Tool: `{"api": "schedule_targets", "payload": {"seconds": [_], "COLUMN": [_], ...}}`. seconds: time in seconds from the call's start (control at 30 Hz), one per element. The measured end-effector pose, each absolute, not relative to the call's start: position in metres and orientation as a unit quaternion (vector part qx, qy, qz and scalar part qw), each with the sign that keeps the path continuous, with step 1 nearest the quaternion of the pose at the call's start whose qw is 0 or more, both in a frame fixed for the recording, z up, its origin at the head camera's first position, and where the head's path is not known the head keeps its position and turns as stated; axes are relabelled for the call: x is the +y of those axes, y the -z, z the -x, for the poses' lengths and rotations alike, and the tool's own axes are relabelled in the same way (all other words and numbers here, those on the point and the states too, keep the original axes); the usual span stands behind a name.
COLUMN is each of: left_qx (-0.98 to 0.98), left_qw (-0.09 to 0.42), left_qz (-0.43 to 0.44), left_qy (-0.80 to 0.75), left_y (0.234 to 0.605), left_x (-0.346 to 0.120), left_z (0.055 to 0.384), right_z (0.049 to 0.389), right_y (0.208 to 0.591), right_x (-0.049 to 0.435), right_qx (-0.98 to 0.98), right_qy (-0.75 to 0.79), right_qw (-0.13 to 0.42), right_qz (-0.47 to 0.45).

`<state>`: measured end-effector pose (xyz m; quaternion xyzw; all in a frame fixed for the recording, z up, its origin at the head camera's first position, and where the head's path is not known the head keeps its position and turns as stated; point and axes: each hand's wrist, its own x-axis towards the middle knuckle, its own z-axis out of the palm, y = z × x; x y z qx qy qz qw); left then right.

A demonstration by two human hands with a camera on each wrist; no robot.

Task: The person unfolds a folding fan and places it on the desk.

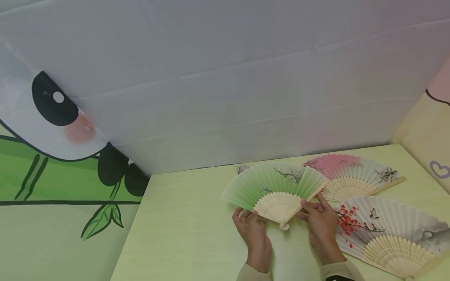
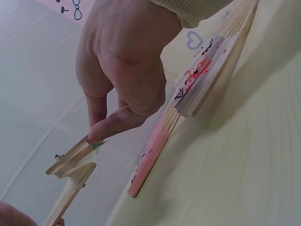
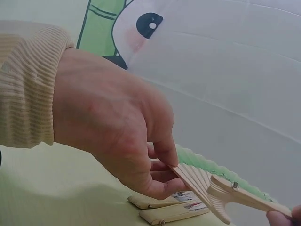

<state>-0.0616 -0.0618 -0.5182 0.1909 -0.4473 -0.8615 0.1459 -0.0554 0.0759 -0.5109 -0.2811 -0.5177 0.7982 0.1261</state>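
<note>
Behind the fingers rises a pale wall [image 1: 225, 97], and a light yellow-green table [image 1: 175, 234] stretches out below them. Between the two hands, lifted off the table, is a green fan [image 1: 274, 185], spread wide. The left hand [image 1: 254, 234], its fingers bent, pinches the outer stick [image 1: 268, 217] on its own side; the right hand [image 1: 322, 228] pinches the opposite outer stick, near where the wood meets the green pleats. The pivot [image 1: 284, 226] sits between the two sets of fingertips, on the near side. Beyond the right fingers lies an open pink fan [image 1: 346, 183], and just beside them, on the outer side, an open white fan [image 1: 397, 218]. Two folded fans [image 3: 164, 215] lie lower than the right fingertips.

To handle the green fan well, both pinches would best bear on the firm outer sticks, not the thin pleats, with an even, gentle outward draw about the pivot. Too hard a pull could strain the wood, and the right fingers should clear both neighbouring fans
</note>
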Motion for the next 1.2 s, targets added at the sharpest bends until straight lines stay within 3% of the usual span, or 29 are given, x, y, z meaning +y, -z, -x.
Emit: {"api": "schedule_targets", "payload": {"seconds": [0.43,1.2], "left_qx": [-0.424,-0.390], "left_qw": [0.170,0.220], "left_qz": [-0.206,-0.256], "left_qy": [0.865,0.857], "left_y": [0.514,0.502], "left_x": [-0.074,-0.127], "left_z": [0.065,0.089], "right_z": [0.062,0.091], "right_y": [0.511,0.503], "right_x": [0.060,-0.004], "right_qx": [-0.453,-0.427], "right_qy": [-0.829,-0.848], "right_qw": [0.158,0.162], "right_qz": [0.287,0.270]}}
